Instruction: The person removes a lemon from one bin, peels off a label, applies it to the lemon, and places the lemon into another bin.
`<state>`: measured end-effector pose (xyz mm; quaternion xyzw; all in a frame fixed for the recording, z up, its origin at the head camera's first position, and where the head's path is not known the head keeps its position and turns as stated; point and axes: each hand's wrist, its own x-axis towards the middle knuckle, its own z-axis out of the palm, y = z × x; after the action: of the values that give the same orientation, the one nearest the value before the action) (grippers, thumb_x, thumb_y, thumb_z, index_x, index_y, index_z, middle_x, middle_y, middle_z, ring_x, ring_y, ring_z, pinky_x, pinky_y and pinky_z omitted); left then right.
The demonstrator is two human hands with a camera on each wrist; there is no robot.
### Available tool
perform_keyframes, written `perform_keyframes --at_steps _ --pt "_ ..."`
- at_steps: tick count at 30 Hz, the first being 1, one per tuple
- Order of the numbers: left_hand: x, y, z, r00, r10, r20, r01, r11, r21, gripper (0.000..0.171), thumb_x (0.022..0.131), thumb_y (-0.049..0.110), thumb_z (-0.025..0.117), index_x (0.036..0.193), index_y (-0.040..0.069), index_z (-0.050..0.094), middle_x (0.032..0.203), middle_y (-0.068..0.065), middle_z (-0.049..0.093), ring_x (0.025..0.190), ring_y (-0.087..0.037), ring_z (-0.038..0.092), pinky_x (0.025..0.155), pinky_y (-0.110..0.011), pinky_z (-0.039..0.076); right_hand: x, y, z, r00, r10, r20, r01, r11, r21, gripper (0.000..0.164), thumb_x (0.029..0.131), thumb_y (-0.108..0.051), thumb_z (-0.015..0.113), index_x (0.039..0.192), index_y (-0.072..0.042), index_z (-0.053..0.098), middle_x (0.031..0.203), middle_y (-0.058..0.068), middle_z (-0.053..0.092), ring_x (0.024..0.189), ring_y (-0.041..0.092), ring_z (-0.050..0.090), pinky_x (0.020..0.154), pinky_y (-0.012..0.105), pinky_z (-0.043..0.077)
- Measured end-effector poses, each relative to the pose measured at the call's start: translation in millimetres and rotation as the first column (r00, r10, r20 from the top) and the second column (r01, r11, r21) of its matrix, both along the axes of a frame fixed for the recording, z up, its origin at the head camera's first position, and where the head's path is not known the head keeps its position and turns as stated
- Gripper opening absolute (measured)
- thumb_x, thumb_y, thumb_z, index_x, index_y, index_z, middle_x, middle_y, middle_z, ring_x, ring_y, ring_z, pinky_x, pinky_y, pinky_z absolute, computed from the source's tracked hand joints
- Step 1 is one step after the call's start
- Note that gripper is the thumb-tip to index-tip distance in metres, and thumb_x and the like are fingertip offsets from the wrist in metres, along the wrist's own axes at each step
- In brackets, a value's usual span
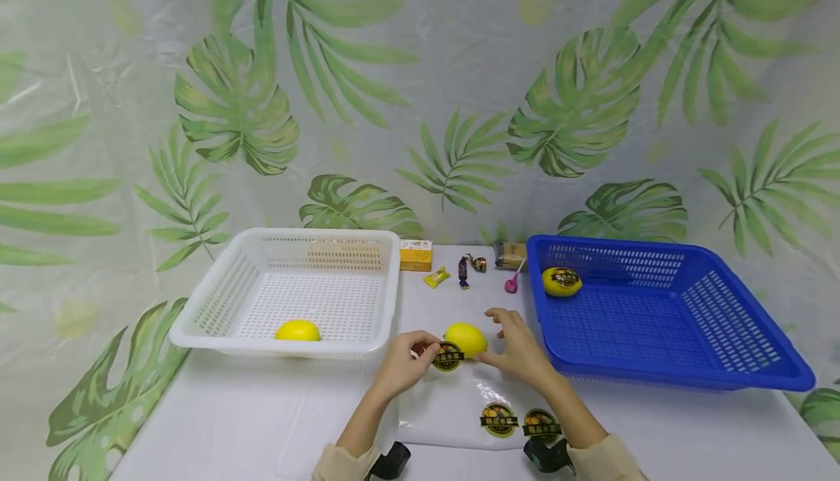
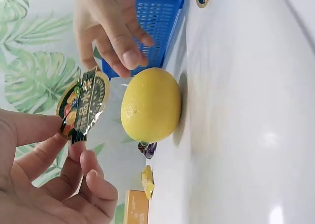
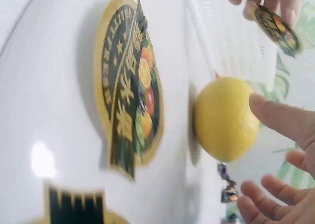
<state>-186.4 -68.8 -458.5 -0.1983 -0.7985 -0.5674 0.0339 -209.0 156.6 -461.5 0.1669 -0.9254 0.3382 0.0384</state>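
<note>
My left hand (image 1: 407, 363) pinches a round black-and-gold fruit sticker (image 2: 84, 106) by its edge between thumb and finger. Just beyond the sticker, a yellow lemon (image 1: 467, 337) rests on the white table. On the lemon's right side is my right hand (image 1: 520, 350), fingers spread and loosely bent, the thumb tip right at the fruit's skin in the right wrist view. Nearer to me, a white backing sheet (image 1: 440, 415) bears two more such stickers, one (image 1: 499, 420) left of the other (image 1: 541, 424).
On the left stands a white basket (image 1: 282, 347) with one lemon (image 1: 298, 331). A blue basket (image 1: 663, 375) on the right holds a stickered lemon (image 1: 561, 282). Along the back lie an orange box (image 1: 416, 256), wrapped candies (image 1: 463, 272), a lollipop (image 1: 512, 285) and a brown packet (image 1: 510, 254).
</note>
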Motion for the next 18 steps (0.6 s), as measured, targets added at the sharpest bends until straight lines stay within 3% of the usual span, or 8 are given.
perform_keyframes --at_steps 3,6,11,18 --pt "-5.7 2.6 1.8 0.999 0.037 -0.003 -0.037 0.999 -0.005 0.01 0.086 0.002 0.062 0.089 -0.005 0.068 0.077 -0.011 0.065 0.064 -0.007 0.048 0.057 -0.018 0.041 -4.5 -4.0 -3.4 0.998 0.03 0.046 -0.029 0.999 -0.028 0.089 0.068 -0.023 0.085 0.139 -0.001 0.037 0.127 0.028 0.044 0.103 0.038 0.054 0.084 0.05 0.048" --pt "-12.3 6.3 3.9 0.997 0.069 -0.019 -0.069 0.998 0.002 0.011 0.085 0.003 0.063 0.088 -0.006 0.068 0.076 -0.01 0.065 0.063 -0.006 0.048 0.058 -0.018 0.042 -10.9 -6.8 -5.0 0.988 0.086 0.126 -0.08 0.995 -0.056 0.095 0.068 -0.024 0.085 0.143 -0.001 0.031 0.131 0.031 0.042 0.108 0.043 0.053 0.089 0.055 0.044" --pt "-22.0 12.5 8.8 0.994 0.106 -0.018 -0.106 0.994 0.011 0.012 0.085 0.006 0.064 0.086 -0.005 0.068 0.075 -0.009 0.063 0.063 -0.007 0.047 0.058 -0.017 0.041 -23.3 -10.0 -9.8 0.968 0.173 0.181 -0.165 0.984 -0.061 0.088 0.069 -0.023 0.084 0.14 -0.001 0.037 0.125 0.029 0.05 0.108 0.041 0.053 0.092 0.054 0.043" --pt "-35.1 20.1 22.7 0.992 0.127 -0.013 -0.127 0.992 0.021 0.015 0.085 0.008 0.063 0.088 -0.006 0.068 0.075 -0.012 0.064 0.064 -0.007 0.047 0.059 -0.018 0.041 -37.9 -14.1 -16.6 0.957 0.251 0.147 -0.24 0.967 -0.089 0.062 0.067 -0.021 0.083 0.12 -0.002 0.055 0.102 0.008 0.064 0.086 0.018 0.055 0.077 0.035 0.045"
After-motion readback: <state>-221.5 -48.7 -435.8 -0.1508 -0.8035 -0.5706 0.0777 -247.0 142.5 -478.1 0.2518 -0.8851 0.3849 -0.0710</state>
